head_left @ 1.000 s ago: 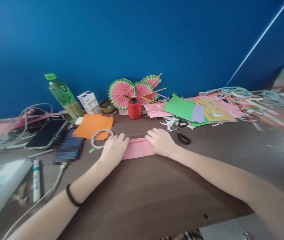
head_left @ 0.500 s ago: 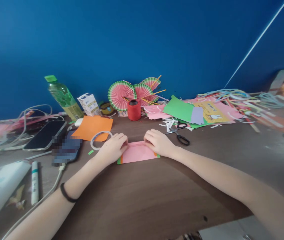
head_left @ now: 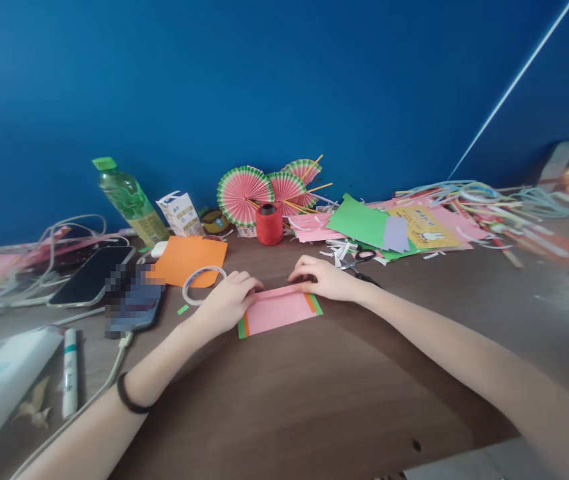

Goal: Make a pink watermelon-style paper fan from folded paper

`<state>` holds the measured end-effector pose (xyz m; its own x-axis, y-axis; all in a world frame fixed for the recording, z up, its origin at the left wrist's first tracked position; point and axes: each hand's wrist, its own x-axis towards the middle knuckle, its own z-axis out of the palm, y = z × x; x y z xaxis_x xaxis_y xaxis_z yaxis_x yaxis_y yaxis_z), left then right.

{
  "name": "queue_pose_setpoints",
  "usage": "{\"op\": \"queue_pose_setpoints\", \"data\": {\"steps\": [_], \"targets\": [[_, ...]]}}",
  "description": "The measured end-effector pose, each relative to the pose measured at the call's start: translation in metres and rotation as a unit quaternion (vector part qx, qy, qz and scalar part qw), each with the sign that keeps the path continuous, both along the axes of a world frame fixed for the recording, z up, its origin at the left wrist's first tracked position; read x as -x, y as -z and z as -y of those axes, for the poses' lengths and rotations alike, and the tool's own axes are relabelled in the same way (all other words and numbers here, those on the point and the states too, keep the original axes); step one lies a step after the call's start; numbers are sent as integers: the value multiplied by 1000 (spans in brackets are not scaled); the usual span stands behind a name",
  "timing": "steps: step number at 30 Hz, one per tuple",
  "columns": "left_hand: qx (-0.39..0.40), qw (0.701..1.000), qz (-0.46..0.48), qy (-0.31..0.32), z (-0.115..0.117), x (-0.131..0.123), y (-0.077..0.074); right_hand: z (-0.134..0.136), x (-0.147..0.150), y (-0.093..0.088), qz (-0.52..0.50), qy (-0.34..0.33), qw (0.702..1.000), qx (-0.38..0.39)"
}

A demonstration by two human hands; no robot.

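A pink sheet of paper [head_left: 284, 311] with orange and green strips along its two short ends lies on the brown table. Its far edge is folded into a narrow pleat. My left hand [head_left: 231, 298] grips the left end of that folded edge, fingers closed on it. At the right end, my right hand [head_left: 320, 278] pinches the same edge between thumb and fingers. Beyond the hands stand a red spool of thread [head_left: 269, 227] and round pleated paper fans [head_left: 244, 195] in pink and green.
Left of my hands are a tape roll [head_left: 189, 293], orange paper [head_left: 194, 257], phones [head_left: 93, 275], a marker [head_left: 70, 373] and a green bottle [head_left: 131, 203]. Right of them lie scissors [head_left: 364, 257], paper scraps [head_left: 339, 252] and green paper [head_left: 359, 221]. A blue wall [head_left: 284, 80] rises behind.
The right hand has lifted slightly and its fingers arch more over the folded edge. The sheet has tilted a little, showing more of its right end strips. The view has shifted slightly.
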<state>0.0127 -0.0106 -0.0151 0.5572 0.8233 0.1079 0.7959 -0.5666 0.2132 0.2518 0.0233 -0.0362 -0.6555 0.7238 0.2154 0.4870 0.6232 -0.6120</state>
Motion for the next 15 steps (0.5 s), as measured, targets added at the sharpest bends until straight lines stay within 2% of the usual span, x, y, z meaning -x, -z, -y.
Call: {"op": "queue_pose_setpoints", "data": {"steps": [5,7,9,12,14,15], "targets": [[-8,1000,14,-6,-2,2,0,-1,-2,-11,50,2,998,-30],[-24,999,20,-9,-1,3,-3,0,-1,-13,49,17,996,-71],[-68,997,11,-19,1,3,-7,2,-1,-15,35,33,984,-169],[-206,977,-33,-48,5,2,-13,4,-2,-15,29,60,938,-341],[-280,956,-71,-54,7,2,-15,5,-4,-14,41,58,913,-403],[-294,951,-88,-49,7,1,-14,4,-5,-13,46,49,908,-415]]}}
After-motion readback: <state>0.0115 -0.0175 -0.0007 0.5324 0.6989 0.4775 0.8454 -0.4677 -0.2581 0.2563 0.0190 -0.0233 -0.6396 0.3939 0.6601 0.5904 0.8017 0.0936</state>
